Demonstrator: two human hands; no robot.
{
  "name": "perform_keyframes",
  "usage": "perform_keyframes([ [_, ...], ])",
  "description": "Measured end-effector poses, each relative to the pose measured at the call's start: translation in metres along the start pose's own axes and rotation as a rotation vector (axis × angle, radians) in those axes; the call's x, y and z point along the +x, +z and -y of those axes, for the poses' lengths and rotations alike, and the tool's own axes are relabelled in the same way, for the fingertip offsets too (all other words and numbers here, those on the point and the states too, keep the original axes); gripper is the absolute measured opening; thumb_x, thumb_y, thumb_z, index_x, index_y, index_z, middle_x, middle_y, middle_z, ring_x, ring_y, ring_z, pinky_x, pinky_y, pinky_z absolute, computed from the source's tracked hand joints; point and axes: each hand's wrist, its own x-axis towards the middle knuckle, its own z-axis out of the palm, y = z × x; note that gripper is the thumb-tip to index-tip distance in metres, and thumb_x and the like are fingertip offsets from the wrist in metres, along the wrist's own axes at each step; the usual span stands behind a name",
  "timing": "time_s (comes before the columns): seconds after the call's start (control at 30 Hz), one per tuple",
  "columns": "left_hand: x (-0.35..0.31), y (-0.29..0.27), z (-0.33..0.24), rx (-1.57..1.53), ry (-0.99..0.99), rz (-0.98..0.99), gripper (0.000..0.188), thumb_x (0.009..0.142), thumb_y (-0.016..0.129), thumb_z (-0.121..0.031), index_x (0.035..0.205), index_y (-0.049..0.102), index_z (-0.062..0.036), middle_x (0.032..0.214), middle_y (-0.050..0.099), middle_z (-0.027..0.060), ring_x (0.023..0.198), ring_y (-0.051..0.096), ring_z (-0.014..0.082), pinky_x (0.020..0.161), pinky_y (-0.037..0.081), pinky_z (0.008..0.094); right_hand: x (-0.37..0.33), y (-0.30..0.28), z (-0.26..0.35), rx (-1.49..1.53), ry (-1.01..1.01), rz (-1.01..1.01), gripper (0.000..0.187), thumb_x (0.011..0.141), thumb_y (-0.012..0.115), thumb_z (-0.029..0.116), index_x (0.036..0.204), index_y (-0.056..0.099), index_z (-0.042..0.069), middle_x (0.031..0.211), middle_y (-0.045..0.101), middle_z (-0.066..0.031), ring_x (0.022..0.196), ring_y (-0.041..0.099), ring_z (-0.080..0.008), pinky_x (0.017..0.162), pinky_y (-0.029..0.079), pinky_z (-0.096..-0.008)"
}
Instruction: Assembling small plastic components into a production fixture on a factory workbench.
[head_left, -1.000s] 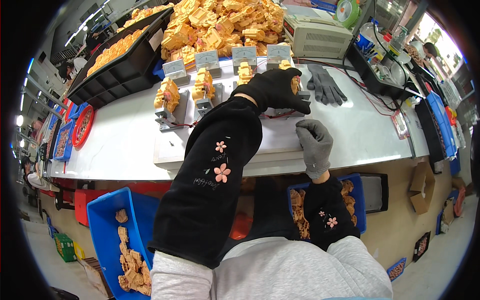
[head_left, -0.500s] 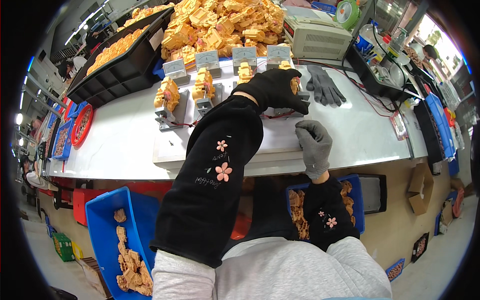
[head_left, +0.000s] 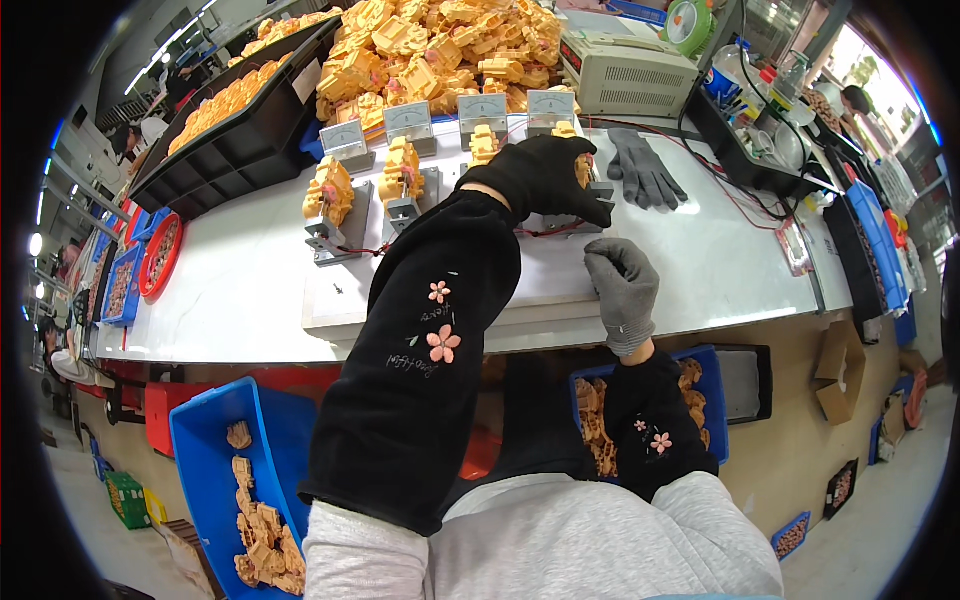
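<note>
My left hand (head_left: 545, 178), in a black glove, reaches across to the rightmost test stand. Its fingers and thumb are closed around the yellow plastic part (head_left: 584, 168) there, and the glove hides most of that stand. Low and to the right, my right hand (head_left: 624, 290) in a grey glove hovers at the front of the white board with its fingers curled in; whatever they hold, if anything, is hidden. More yellow parts sit on grey stands to the left: one at the far left (head_left: 328, 192), another beside it (head_left: 402, 170), and a third (head_left: 484, 145) partly behind my glove.
Several dial meters (head_left: 407, 125) stand behind the stands. Beyond rises a heap of yellow parts (head_left: 440, 50), beside a beige instrument (head_left: 630, 75). A spare grey glove (head_left: 645, 170) lies right, near red and black wires. Blue bins (head_left: 190, 430) with yellow parts stand below the table edge.
The whole view has shifted very slightly. Both hands keep their places, the left still around the yellow plastic part.
</note>
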Motion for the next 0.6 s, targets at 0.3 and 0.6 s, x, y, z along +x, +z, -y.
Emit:
perform_keyframes([
  [0.3,-0.003,0.001,-0.002,0.001,-0.005,0.013,0.092,0.050,0.072,-0.057,0.121,0.047,-0.0056,0.110,0.055,0.0204,0.102,0.054,0.0324,0.089,0.041,0.0355,-0.003,-0.001,0.000,-0.002,-0.014,0.001,0.009,0.076,0.059,0.003,0.084,0.061,-0.001,0.070,0.059,-0.0014,0.060,0.051,-0.0057,0.055,0.042,-0.0196],
  [0.6,0.009,0.008,0.002,0.045,0.029,-0.054,0.088,0.050,0.072,-0.057,0.118,0.050,-0.0060,0.110,0.056,0.0187,0.101,0.055,0.0307,0.088,0.042,0.0339,0.023,-0.041,0.000,-0.138,0.072,-0.166,0.021,0.077,0.061,0.011,0.095,0.061,-0.001,0.079,0.061,-0.0043,0.068,0.053,-0.0090,0.061,0.043,-0.0216],
])
